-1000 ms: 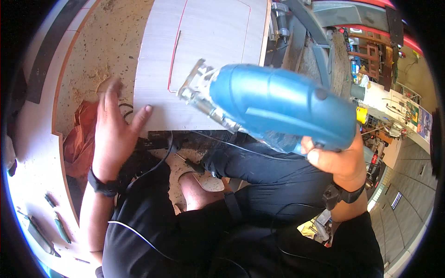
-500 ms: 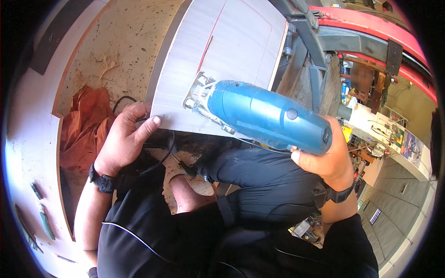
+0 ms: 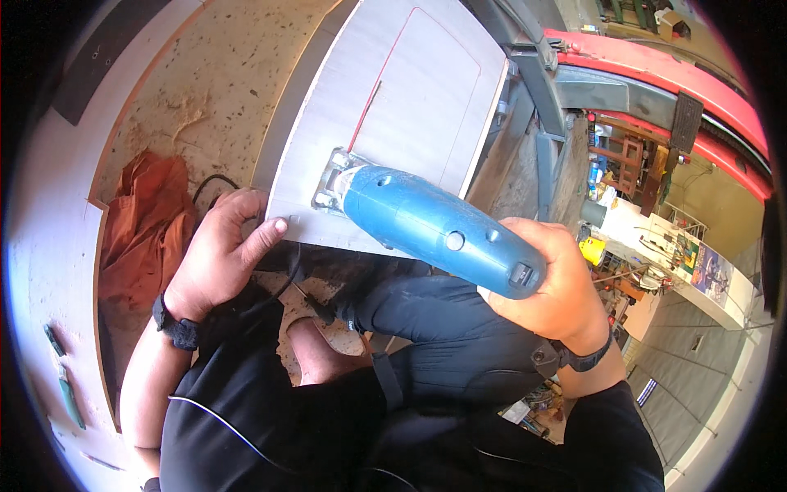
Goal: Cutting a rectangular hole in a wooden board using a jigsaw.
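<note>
My right hand (image 3: 566, 287) wraps round the back end of a blue jigsaw (image 3: 434, 217). The saw's metal base plate (image 3: 332, 182) rests on a white panel (image 3: 410, 115), at the lower end of a red line. A dark narrow slit (image 3: 375, 93) lies along that line. The saw blade cannot be seen. At the panel's near left corner, my left hand (image 3: 217, 254) grips the edge, thumb on top and fingers hidden underneath. A dark cord passes beside this hand.
A crumpled orange-red cloth (image 3: 147, 221) lies on the speckled floor (image 3: 221, 90) at the left. Beyond it is a white board (image 3: 57, 271) bearing a green-handled tool (image 3: 70, 394). Grey and red metal framework (image 3: 607, 90) stands at the right, near a cluttered bench (image 3: 664, 234).
The jigsaw has turned; its rear end and my right hand have moved left and slightly nearer. Its base plate has shifted slightly left and nearer. My left hand stays at the corner.
</note>
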Demonstrator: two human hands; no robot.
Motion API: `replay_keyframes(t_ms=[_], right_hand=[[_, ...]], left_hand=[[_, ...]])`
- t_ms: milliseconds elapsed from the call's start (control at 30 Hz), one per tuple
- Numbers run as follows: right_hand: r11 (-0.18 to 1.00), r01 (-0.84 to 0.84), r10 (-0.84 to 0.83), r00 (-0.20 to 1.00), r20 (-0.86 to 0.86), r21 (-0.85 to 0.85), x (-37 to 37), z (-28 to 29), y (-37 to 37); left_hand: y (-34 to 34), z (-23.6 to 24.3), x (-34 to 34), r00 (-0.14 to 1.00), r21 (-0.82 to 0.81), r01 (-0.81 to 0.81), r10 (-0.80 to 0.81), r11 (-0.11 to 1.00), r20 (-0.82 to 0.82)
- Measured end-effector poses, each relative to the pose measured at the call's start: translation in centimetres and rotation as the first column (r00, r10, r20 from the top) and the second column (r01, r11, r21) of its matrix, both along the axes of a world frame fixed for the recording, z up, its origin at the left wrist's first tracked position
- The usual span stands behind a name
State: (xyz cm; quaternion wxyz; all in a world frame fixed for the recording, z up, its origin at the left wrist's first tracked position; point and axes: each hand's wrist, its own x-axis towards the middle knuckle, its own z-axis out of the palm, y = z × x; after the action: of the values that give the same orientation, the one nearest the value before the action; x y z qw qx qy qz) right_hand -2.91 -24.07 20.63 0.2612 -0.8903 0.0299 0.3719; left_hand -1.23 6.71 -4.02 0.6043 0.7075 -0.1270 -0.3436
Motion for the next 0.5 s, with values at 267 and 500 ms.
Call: replay_keyframes(t_ms=[267,500], right_hand=[[0.928,0.372,-0.365,0.918,-0.154,0.025,0.5,0.1,2.8],[0.922,0.379,-0.386,0.912,-0.139,-0.075,-0.5,0.3,3.0]], left_hand=[[-0.1,-0.5,0.2,0.991,-0.039,-0.038,0.043,0.998,0.124],[0.2,-1.4,0.3,0.982,-0.091,-0.027,0.043,0.996,0.182]])
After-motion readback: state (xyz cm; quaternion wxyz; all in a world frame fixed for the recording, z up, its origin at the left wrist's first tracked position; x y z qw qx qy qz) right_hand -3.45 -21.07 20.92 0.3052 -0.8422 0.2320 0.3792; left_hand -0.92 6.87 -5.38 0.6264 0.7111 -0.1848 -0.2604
